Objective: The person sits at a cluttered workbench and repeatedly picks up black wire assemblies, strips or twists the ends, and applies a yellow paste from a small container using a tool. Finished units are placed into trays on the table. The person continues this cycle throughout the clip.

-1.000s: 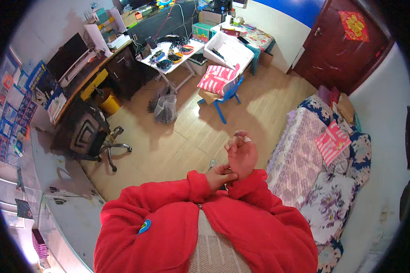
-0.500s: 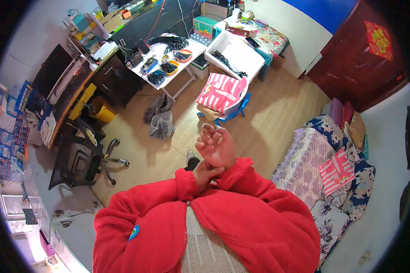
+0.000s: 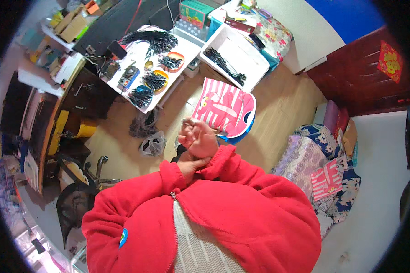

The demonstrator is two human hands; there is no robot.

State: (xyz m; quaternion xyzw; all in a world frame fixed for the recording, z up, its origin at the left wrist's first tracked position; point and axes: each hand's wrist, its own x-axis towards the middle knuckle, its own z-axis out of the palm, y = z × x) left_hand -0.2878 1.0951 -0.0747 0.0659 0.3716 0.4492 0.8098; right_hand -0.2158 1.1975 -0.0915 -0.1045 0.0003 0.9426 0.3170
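Observation:
In front of my chest, my left hand (image 3: 190, 165) is closed around my right wrist, with its thumb lying across it beside the red cuff. My right hand (image 3: 198, 138) is turned palm up, fingers loosely curled and nothing in it. Just beyond the right hand stands a small blue chair (image 3: 238, 139) with a pink-and-white striped cushion (image 3: 223, 103) on it. Neither hand touches the chair.
A white table (image 3: 187, 42) ahead carries black cable-like bundles (image 3: 154, 41) and several bowls. Beside it stands a white foam box (image 3: 255, 63) with more black strands. Plastic bags (image 3: 153, 144) lie on the floor. An office chair (image 3: 73, 207) is at left, bedding (image 3: 298, 157) at right.
The view has shifted forward, so the table, box and striped cushion appear nearer. My left hand keeps its hold on my right wrist.

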